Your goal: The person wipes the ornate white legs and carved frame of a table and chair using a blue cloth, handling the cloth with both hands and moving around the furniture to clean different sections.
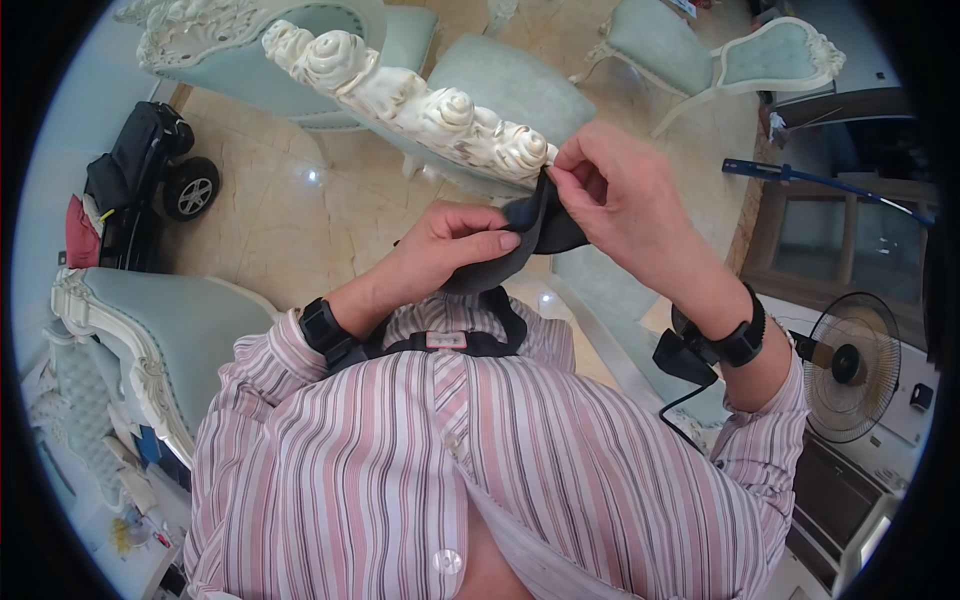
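A piece of dark grey and black fabric (487, 271) hangs folded between my two hands in front of my chest. My left hand (454, 244) pinches its near edge between thumb and fingers. With thumb and forefinger, my right hand (621, 191) grips the fabric's upper edge, a little higher and to the right. Just beyond the hands rises the white carved rose crest (450, 112) of a chair back. Whether the fabric touches the crest's right end I cannot tell. The full shape of the fabric is hidden by its folds and my fingers.
Pale blue upholstered chairs (660, 45) stand on the tiled floor (255, 157) ahead. A black toy car (139, 180) is at the left, beyond an upholstered seat (180, 322). To the right are a fan (847, 366) and a blue pole (817, 184).
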`<action>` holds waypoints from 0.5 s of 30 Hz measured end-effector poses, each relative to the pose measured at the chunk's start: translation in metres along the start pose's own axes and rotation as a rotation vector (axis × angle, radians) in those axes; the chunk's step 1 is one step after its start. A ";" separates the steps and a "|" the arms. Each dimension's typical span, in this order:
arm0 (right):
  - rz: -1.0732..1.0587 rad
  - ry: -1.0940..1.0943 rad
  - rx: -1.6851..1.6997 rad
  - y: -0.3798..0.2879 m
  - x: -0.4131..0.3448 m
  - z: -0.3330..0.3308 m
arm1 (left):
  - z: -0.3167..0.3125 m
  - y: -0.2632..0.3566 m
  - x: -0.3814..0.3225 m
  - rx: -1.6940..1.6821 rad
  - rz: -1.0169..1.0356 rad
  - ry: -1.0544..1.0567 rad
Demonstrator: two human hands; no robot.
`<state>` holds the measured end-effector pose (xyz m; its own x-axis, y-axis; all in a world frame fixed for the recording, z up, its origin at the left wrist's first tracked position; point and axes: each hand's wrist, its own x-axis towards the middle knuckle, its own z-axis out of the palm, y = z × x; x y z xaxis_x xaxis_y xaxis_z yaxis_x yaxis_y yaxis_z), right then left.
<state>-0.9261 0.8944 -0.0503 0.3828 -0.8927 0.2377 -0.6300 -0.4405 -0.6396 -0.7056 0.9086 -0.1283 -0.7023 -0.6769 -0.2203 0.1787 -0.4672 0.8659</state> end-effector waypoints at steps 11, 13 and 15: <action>-0.001 -0.071 -0.089 0.008 -0.003 -0.016 | -0.003 -0.009 0.007 -0.017 -0.011 0.106; 0.087 -0.054 -0.026 0.008 -0.009 -0.015 | -0.003 -0.010 0.008 -0.023 -0.028 0.098; 0.137 0.034 0.075 0.008 -0.011 -0.010 | -0.002 -0.009 0.010 -0.022 -0.047 0.085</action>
<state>-0.9426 0.9000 -0.0504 0.2728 -0.9472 0.1686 -0.6222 -0.3073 -0.7201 -0.7128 0.9052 -0.1393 -0.6495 -0.6994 -0.2983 0.1632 -0.5114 0.8437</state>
